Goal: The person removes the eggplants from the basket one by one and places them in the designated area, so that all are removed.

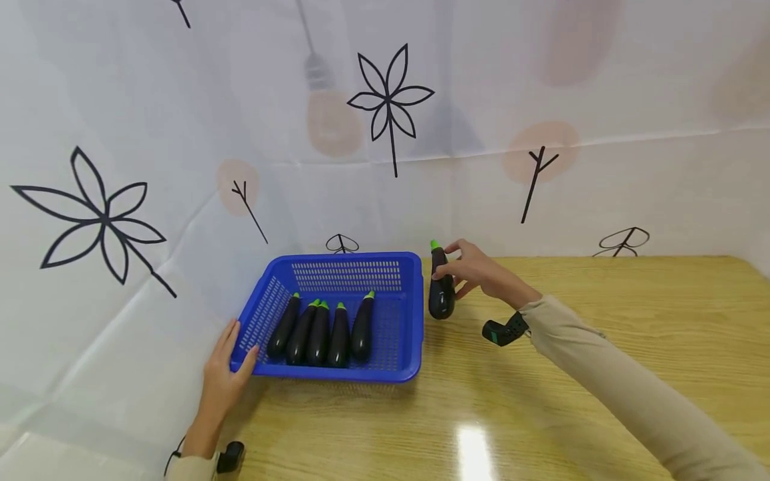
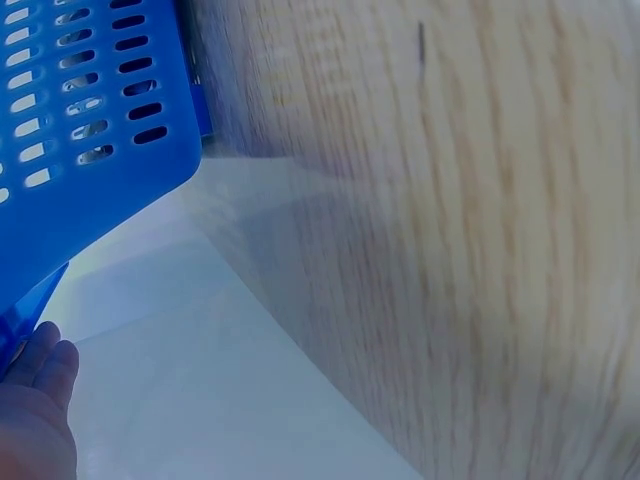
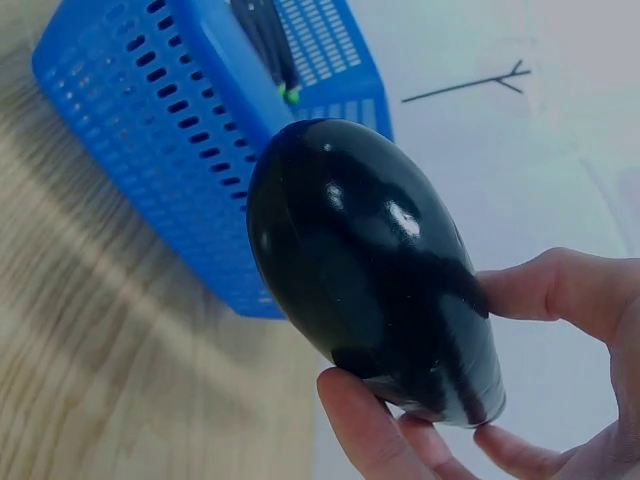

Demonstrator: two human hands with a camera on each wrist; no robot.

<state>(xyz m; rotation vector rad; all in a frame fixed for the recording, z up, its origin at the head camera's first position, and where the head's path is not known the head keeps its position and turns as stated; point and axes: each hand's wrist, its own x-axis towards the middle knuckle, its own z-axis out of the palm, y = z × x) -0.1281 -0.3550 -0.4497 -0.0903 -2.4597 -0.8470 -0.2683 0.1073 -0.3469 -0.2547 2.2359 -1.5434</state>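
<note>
A blue slotted basket (image 1: 409, 314) stands on the wooden table (image 1: 601, 374) with several dark eggplants (image 1: 327, 331) lying side by side inside it. My right hand (image 1: 475, 270) grips one more eggplant (image 1: 441, 290) just right of the basket, green stem pointing away from me. In the right wrist view the fingers (image 3: 390, 430) and thumb curl round that glossy eggplant (image 3: 370, 260), with the basket (image 3: 170, 130) behind it. My left hand (image 1: 225, 371) rests with straight fingers against the basket's near left corner; the left wrist view shows the basket wall (image 2: 90, 130) above my palm (image 2: 35, 410).
A white printed curtain (image 1: 385, 133) hangs behind and to the left of the table and drapes down past its left edge. Bare wood stretches to the right and in front of the basket.
</note>
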